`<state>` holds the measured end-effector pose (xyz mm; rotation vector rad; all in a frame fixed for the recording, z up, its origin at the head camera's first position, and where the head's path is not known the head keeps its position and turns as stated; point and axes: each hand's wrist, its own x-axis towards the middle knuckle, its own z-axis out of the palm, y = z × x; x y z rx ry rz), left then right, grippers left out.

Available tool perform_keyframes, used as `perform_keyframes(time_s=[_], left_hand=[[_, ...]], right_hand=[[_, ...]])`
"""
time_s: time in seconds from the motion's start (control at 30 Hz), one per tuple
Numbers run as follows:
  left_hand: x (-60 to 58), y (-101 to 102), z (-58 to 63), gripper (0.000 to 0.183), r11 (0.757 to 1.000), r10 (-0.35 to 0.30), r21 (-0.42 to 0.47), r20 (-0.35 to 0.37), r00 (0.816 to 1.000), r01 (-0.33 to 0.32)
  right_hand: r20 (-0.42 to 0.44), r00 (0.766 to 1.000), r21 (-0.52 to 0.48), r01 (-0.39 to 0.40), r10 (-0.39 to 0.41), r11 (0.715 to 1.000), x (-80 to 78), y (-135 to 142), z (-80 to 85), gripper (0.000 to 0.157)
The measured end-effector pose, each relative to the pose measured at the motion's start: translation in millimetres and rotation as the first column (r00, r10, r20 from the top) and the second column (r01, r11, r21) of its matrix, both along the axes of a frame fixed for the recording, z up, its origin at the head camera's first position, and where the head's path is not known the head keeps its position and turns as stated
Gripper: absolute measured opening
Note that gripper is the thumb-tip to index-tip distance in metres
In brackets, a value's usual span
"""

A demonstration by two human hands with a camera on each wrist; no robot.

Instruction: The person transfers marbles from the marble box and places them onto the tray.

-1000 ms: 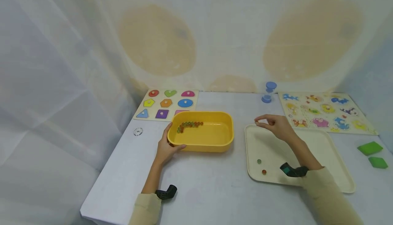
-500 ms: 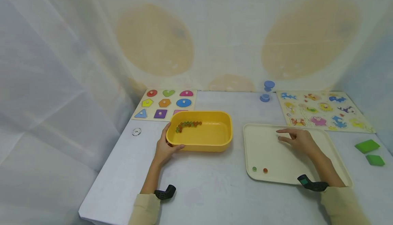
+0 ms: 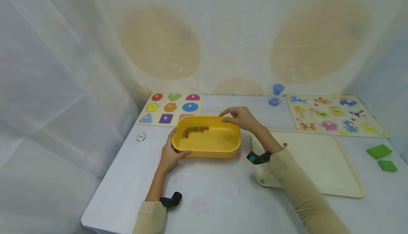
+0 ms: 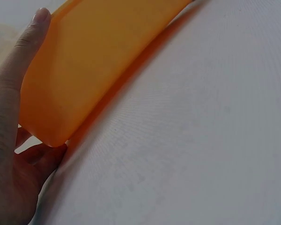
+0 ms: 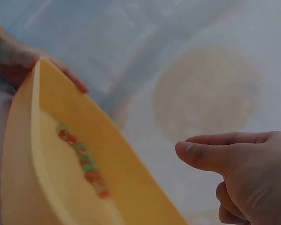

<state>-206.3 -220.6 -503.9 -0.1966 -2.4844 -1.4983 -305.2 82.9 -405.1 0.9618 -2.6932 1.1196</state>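
Note:
A yellow tub [image 3: 220, 141] holds several red-orange and green marbles [image 3: 195, 130], gathered towards its left end. My left hand [image 3: 170, 154] grips the tub's left end, thumb along the near side and fingers round the far side. Above the tub's far right rim is my right hand [image 3: 242, 117], thumb and forefinger brought together in a pinch; a marble there is almost wholly hidden by the fingertips. In the right wrist view the right hand [image 5: 243, 173] is beside the tub, apart from its wall. An orange marble [image 3: 285, 144] and a green marble [image 3: 262, 181] lie on the cream tray [image 3: 331, 170].
A shape puzzle board [image 3: 159, 111] lies behind the tub at left. At the back right are an animal puzzle board [image 3: 338, 115] and a blue hourglass [image 3: 276, 95]. Two green blocks [image 3: 379, 151] lie right of the tray. My right forearm crosses the tray's left part.
My right hand shifts right over the tray, then left to above the tub's far rim. The marbles visible on the tray show in different spots. My left hand keeps its grip on the tub.

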Motion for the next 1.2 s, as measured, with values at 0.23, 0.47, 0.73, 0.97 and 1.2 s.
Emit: perform_keyframes(time_s=[0.23,0.47,0.73,0.97,1.2], left_hand=[[-1.0,1,2.0,0.099,1.000,-0.009,0.003,0.011,1.000,0.009],[-0.6,0,3.4,0.100,1.000,-0.020,0.003,0.006,1.000,0.020],[-3.1,1,3.6,0.100,1.000,0.015,-0.014,0.011,1.000,-0.014],[1.8,3,10.5,0.100,1.000,-0.006,-0.008,0.014,1.000,0.006],[-0.5,-1,0.1,0.100,1.000,-0.002,0.007,-0.006,1.000,0.002]], right_hand=[[0.153,0.987,0.101,-0.070,0.054,0.992,-25.8,-53,-27.1,0.026],[0.251,0.967,0.233,-0.106,0.046,0.967,-33.1,-64,-49.6,0.027],[0.194,0.977,0.282,-0.141,0.088,0.949,-39.9,-68,-60.4,0.022],[0.158,0.985,0.226,-0.104,0.069,0.969,-31.4,-60,-45.0,0.020],[-0.005,0.999,0.016,0.031,-0.031,0.999,1.7,1,-14.0,0.023]])
